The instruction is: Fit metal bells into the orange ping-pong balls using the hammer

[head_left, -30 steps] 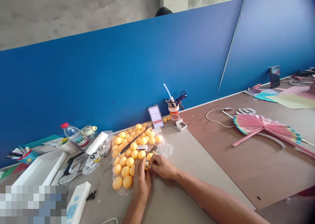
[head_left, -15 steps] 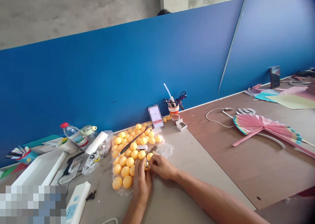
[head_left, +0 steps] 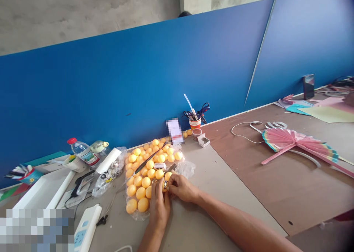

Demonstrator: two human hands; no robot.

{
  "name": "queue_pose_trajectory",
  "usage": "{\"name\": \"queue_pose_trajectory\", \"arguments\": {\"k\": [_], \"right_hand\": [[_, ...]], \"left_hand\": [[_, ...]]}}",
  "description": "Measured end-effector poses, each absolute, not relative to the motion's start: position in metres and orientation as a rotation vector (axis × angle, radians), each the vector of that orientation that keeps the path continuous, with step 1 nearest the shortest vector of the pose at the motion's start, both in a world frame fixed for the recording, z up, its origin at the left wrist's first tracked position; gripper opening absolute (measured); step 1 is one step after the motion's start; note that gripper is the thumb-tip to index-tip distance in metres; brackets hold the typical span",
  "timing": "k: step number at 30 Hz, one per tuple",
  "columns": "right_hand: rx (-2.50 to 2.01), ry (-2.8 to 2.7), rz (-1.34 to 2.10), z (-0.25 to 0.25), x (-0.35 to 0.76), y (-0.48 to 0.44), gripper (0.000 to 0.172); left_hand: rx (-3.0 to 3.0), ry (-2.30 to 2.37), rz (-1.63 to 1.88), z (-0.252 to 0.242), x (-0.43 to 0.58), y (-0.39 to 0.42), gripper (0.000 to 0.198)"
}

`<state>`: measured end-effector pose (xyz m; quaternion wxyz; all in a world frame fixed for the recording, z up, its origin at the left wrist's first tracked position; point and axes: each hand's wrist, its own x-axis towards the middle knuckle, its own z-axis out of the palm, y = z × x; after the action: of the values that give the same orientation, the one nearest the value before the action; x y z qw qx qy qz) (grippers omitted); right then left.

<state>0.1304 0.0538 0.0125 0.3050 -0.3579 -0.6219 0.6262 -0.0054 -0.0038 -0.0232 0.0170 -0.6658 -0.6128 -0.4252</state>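
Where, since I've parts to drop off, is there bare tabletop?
Bare: the grey tabletop between right forearm and small box; the brown tabletop nearer than the pink fan. Crowded: left of the orange balls, around bottle and power strip.

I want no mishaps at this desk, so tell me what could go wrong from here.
1. The shiny piece held between the left hand and right hand is small; if it slipped, it might drop among the balls and be hard to spot.
2. The black rod lies loose across the balls, so a nudge to them could send it sliding.
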Motion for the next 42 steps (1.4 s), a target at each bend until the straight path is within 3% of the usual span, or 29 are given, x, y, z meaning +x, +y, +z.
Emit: {"name": "queue_pose_trajectory", "arguments": {"k": [7,14,18,22,27,35,42], "right_hand": [[-0.931,-1.61,1.614,0.005,0.129,0.056,0.018],[-0.805,-1.316,1.855,0.002,0.131,0.062,0.013],[-0.651,-1.115,1.837,0.011,0.139,0.066,0.018],[-0.756,-1.129,1.651,0.014,0.146,0.074,0.014],[-1.121,-1.67,1.046,0.0,0.145,0.08,0.004],[-1.379,-2.238,0.566,0.012,0.148,0.063,0.016],[-1.547,-2.363,0.529,0.02,0.15,0.063,0.032]], "left_hand": [[-2.082,-1.903,-1.318,-0.024,-0.003,-0.005,0.034],[-2.054,-1.971,-1.475,-0.022,0.0,0.001,0.034],[-2.044,-1.999,-1.573,-0.016,0.002,0.003,0.035],[-2.035,-2.017,-1.645,-0.013,-0.002,0.004,0.035],[-2.036,-2.006,-1.645,-0.014,-0.006,0.007,0.033],[-1.997,-2.034,-1.599,-0.017,-0.009,0.008,0.037],[-1.958,-2.138,-1.679,-0.025,-0.012,0.011,0.038]]}}
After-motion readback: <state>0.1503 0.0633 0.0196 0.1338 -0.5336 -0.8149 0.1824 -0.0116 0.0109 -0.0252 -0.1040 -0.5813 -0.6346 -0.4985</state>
